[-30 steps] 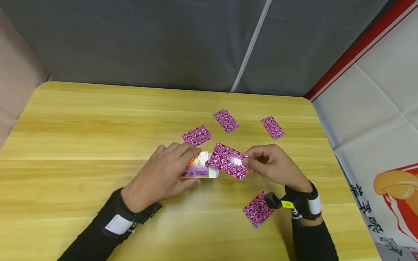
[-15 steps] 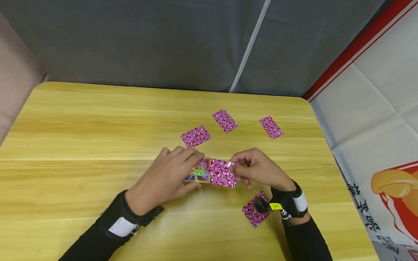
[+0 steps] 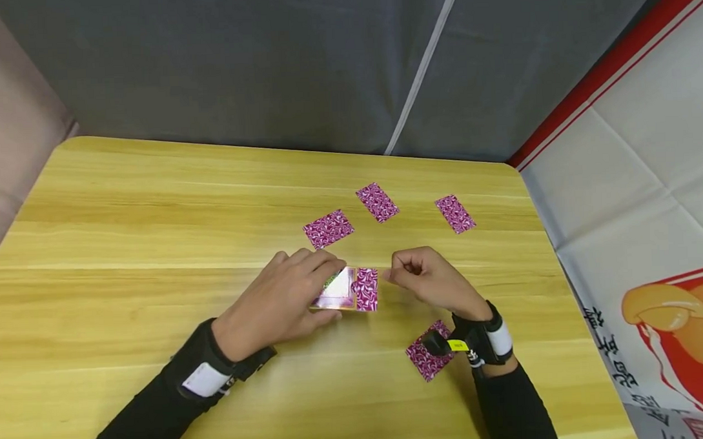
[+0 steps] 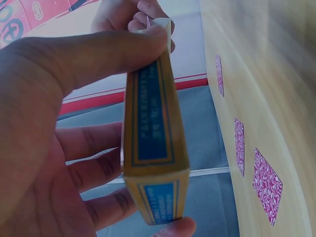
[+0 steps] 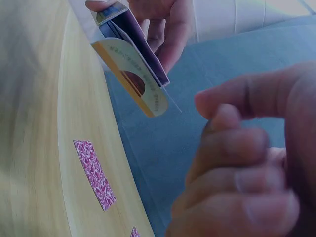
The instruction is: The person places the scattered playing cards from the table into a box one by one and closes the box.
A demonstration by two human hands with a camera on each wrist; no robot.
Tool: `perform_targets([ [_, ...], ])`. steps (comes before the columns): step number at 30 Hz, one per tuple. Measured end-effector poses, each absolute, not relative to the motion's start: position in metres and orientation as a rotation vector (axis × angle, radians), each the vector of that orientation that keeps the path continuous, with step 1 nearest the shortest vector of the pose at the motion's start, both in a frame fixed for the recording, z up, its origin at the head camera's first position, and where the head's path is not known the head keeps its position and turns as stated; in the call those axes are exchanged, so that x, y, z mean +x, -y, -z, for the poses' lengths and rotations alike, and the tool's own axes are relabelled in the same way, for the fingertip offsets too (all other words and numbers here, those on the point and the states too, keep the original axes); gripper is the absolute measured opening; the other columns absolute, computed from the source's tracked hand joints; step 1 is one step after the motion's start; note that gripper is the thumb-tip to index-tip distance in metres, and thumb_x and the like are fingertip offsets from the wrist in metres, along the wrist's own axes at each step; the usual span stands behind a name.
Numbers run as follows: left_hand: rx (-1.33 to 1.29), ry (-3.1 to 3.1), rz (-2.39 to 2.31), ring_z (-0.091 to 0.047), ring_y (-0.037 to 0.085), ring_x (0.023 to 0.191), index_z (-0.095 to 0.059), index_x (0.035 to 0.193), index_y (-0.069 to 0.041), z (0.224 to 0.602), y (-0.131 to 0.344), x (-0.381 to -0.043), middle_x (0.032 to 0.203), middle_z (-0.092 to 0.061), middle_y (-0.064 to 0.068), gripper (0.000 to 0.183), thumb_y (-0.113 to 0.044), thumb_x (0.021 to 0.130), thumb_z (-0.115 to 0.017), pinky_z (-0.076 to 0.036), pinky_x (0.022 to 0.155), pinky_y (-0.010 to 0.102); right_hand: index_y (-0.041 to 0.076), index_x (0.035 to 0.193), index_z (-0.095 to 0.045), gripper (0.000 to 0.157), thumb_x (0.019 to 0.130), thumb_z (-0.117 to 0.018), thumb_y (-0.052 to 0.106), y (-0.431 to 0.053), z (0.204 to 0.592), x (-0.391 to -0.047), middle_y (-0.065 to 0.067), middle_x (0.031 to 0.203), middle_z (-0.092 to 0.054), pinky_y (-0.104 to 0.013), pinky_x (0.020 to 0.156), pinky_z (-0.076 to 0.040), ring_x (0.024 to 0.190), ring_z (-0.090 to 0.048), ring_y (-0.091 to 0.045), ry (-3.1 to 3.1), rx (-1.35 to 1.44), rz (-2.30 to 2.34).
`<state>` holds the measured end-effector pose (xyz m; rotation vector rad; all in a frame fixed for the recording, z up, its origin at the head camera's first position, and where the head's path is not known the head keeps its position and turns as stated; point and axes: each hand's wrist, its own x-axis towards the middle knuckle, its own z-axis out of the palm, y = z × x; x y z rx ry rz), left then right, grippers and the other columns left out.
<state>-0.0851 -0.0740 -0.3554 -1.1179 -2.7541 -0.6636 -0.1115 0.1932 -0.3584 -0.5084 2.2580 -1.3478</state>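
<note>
One patterned card (image 3: 368, 290) juts from the box (image 3: 341, 295).

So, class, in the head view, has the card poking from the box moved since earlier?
Yes: judged against the rightmost flat card, the protruding card moved left, partly into the box.

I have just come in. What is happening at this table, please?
A person's left hand grips a small box, with a patterned card sticking partly out of its open end. The right hand, fingers curled, is close to that card but apart from it, holding nothing. Four similar cards lie on the table: three beyond the hands, one nearer the person.
</note>
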Motion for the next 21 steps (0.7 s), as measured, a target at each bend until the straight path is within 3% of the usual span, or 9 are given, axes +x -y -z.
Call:
perform_targets([
  [3,-1.119,2.753,0.663,-0.059,0.02,0.104,-0.061,0.128,-0.01,0.355,0.075,-0.085,0.122,-0.066,0.004,0.066,-0.047,0.075,-0.076,-0.048,0.067,0.036,0.007,0.059,-0.037,0.038,0.092,-0.056,0.006,-0.191,0.359,-0.11,-0.001,0.053,-0.029,-0.021,0.048,-0.028,0.045,-0.03,-0.009,-2.279,-0.571,1.325],
  [15,-1.146,2.755,0.622,-0.059,0.02,0.105,-0.06,0.128,-0.011,0.357,0.072,-0.086,0.122,-0.066,0.004,0.066,-0.048,0.075,-0.075,-0.049,0.068,0.039,0.009,0.058,-0.034,0.038,0.087,-0.058,0.003,-0.174,0.365,-0.104,0.002,0.053,-0.028,-0.019,0.048,-0.026,0.045,-0.029,-0.006,-2.281,-0.559,1.312],
  [18,-1.139,2.769,0.627,-0.059,0.021,0.105,-0.06,0.128,-0.011,0.357,0.072,-0.086,0.122,-0.066,0.005,0.066,-0.048,0.075,-0.075,-0.05,0.07,0.04,0.009,0.058,-0.035,0.038,0.087,-0.058,0.002,-0.173,0.365,-0.104,0.003,0.053,-0.029,-0.019,0.048,-0.027,0.045,-0.03,-0.006,-2.314,-0.59,1.315],
  [21,-1.133,2.771,0.63,-0.059,0.021,0.104,-0.061,0.127,-0.011,0.356,0.073,-0.086,0.122,-0.067,0.005,0.067,-0.047,0.074,-0.076,-0.049,0.069,0.039,0.01,0.062,-0.047,0.03,0.087,-0.061,0.001,-0.176,0.363,-0.105,0.003,0.055,-0.039,-0.02,0.046,-0.03,0.047,-0.034,-0.007,-2.408,-0.739,1.389],
])
